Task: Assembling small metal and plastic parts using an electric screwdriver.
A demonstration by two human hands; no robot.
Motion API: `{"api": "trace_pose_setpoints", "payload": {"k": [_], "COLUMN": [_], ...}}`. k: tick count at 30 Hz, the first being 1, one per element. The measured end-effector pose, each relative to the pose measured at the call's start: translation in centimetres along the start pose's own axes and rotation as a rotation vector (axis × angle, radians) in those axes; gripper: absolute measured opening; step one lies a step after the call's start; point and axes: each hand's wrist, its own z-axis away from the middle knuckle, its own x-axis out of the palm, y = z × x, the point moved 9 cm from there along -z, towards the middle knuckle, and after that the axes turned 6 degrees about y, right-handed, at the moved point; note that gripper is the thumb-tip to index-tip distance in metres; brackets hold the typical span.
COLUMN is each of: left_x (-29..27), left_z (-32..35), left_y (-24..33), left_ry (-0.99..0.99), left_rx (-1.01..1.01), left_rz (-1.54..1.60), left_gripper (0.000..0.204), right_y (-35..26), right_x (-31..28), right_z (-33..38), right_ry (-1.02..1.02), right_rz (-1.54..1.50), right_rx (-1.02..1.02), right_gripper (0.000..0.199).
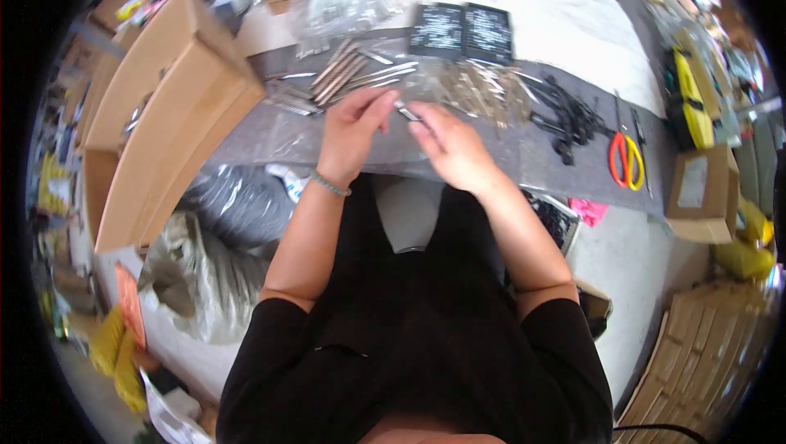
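Note:
My left hand (352, 126) and my right hand (455, 148) meet above the near part of the grey-covered table. Between their fingertips is a small, narrow, silvery metal piece (406, 110); its exact kind is too small to tell. The right thumb and fingers pinch one end, and the closed left fingertips are at the other. Just beyond the left hand lie slim metal strips (340, 76), some silver and some brownish. A spread of thin gold and silver pieces (487, 92) lies beyond the right hand, with a heap of black parts (569, 112) to its right.
Scissors with red and yellow handles (626, 162) lie at the table's right. Two black panels bearing small silvery pieces (461, 32) lie at the back, near a clear plastic bag (340, 2). A large open cardboard box (176, 108) stands left; a smaller carton (702, 194) is at right.

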Motion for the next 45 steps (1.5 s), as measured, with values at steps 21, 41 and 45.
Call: {"api": "trace_pose_setpoints", "payload": {"k": [21, 41, 45], "left_x": [12.8, -0.2, -1.0], "left_z": [3.7, 4.1, 5.0], "left_y": [-0.5, -3.8, -3.3], "left_ry": [-0.334, 0.084, 0.103], "left_rx": [-0.039, -0.252, -0.237], "left_rz": [0.006, 0.799, 0.857], "left_gripper": [0.029, 0.022, 0.024], "right_y": [7.4, 3.3, 0.2], "right_x": [-10.8, 2.5, 2.2], "right_z": [6.4, 6.1, 4.8], "right_ry": [0.295, -0.004, -0.008], "right_rz": [-0.493, -0.661, -0.644], "right_rx": [0.547, 0.584, 0.377], "right_gripper": [0.025, 0.032, 0.031]}}
